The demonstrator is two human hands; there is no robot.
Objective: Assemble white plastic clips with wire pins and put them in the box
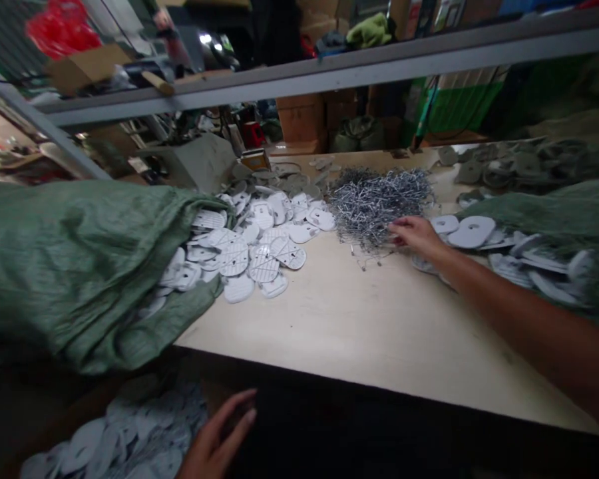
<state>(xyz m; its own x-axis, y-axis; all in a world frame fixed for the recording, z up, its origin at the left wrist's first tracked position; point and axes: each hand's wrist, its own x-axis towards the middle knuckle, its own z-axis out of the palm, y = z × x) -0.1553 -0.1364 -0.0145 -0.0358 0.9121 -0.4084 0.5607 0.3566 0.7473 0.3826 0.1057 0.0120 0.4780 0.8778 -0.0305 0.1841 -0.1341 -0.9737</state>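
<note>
My right hand (414, 238) is open, fingers loosely extended, fingertips at the edge of a heap of bent metal wires (379, 203) on a pale table (379, 332); I cannot tell whether it pinches a wire. The heap sits at its 11 o'clock. At 3 o'clock, white plastic discs (472, 231) lie partly under a green woven sack (544, 226). At 9 o'clock, more white discs (262, 256) spread from the mouth of a second green sack (80, 266). My left hand (217, 436), fingers parted and empty, is below the table's front edge at 6 o'clock, near a pile of white discs (104, 442). Gray discs (509, 166) sit at the table's far end, with cardboard boxes (299, 116) beyond.
</note>
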